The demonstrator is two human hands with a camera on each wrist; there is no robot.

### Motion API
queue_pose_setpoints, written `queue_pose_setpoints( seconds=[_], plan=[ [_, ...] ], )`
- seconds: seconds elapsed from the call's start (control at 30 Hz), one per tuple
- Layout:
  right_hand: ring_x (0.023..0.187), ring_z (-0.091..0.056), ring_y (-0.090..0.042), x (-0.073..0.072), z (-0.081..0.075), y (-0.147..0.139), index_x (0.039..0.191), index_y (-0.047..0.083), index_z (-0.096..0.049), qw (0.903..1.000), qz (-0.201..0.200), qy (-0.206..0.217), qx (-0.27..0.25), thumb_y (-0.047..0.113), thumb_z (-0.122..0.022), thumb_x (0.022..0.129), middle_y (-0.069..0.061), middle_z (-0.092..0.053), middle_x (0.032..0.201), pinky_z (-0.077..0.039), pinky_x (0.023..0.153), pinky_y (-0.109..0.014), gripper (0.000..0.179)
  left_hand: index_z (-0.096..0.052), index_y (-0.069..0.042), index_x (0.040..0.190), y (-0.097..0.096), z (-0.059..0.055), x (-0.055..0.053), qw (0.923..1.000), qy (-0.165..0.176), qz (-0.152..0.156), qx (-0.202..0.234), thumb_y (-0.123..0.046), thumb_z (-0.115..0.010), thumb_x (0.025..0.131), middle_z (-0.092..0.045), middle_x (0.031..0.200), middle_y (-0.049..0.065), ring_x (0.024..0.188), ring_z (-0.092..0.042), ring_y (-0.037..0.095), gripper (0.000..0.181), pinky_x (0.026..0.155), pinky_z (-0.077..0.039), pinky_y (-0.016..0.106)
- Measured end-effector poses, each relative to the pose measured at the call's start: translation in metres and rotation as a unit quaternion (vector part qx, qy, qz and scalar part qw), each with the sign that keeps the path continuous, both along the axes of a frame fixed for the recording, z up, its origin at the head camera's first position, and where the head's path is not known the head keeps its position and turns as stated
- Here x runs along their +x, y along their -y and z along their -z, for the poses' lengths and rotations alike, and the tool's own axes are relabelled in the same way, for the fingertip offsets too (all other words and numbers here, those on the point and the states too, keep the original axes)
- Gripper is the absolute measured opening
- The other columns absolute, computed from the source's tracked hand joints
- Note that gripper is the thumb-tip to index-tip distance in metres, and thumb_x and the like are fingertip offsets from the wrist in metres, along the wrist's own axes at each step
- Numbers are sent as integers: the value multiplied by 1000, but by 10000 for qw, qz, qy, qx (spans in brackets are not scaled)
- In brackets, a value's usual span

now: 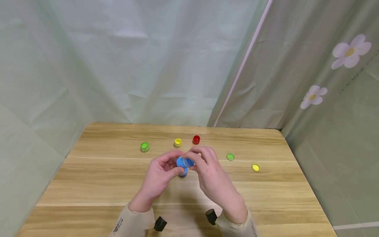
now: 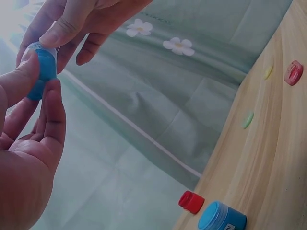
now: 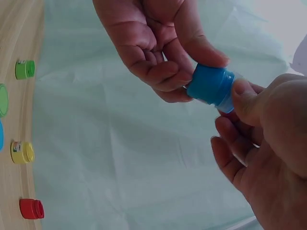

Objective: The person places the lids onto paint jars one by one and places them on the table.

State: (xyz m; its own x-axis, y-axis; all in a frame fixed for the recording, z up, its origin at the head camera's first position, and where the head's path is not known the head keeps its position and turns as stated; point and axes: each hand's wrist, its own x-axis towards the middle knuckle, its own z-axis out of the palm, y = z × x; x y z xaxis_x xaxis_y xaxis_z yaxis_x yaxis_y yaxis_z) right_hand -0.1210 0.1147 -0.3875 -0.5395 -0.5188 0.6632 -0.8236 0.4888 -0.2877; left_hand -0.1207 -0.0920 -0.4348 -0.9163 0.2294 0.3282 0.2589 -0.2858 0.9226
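A small blue paint jar is held up above the table between both hands. My left hand grips the jar's body with its thumb and fingers. With its thumb and fingers, my right hand pinches the jar's lid end. The jar is tilted, its lid end toward the right hand. A second blue jar stands on the table below the hands, partly covered by them in the head view.
Across the back of the wooden table stand a green jar, a yellow jar and a red jar. Loose lids lie to the right: green, yellow and red. Pale curtains hang behind.
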Motion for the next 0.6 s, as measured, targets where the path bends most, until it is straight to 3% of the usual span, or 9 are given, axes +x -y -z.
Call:
queue_pose_setpoints(
  seconds=[0.2,0.37,0.47,0.53,0.6],
  plan=[
    [116,-54,-29,0,0,0,128,7,-62,9994,-349,37,-62,-22,-63,92,-8,-55,132,-49,102,-34,47,-62,13,135,1,-2,1,9995,-2,264,-184,-11,-74,101,-74,117,1,101,-71,14,43,87,-61,27],
    [117,-55,-29,0,-1,-2,133,6,-62,9992,-379,110,-87,-19,-70,92,-9,-55,133,-51,102,-34,49,-63,10,136,1,0,1,9993,-148,287,-204,-15,-71,103,-73,121,1,104,-70,13,42,88,-61,28],
    [117,-57,-28,1,-1,-4,136,5,-64,9995,-206,224,-92,-2,-75,97,-9,-58,132,-54,100,-35,42,-65,6,137,0,1,2,9994,-203,245,-160,-16,-72,102,-72,126,1,106,-70,13,42,89,-61,28],
    [116,-57,-27,1,-2,-6,135,6,-65,9994,-78,322,-120,17,-71,103,-7,-60,129,-53,98,-35,35,-65,6,137,0,2,2,9993,-272,233,-130,-14,-72,102,-71,130,1,109,-70,14,42,90,-60,28],
    [114,-57,-26,1,-2,-7,131,6,-66,9989,56,431,-159,37,-64,104,-5,-63,125,-52,97,-35,41,-64,8,137,-1,2,2,9991,-332,213,-148,-11,-73,102,-70,132,2,111,-70,16,41,91,-60,28]
  ],
)
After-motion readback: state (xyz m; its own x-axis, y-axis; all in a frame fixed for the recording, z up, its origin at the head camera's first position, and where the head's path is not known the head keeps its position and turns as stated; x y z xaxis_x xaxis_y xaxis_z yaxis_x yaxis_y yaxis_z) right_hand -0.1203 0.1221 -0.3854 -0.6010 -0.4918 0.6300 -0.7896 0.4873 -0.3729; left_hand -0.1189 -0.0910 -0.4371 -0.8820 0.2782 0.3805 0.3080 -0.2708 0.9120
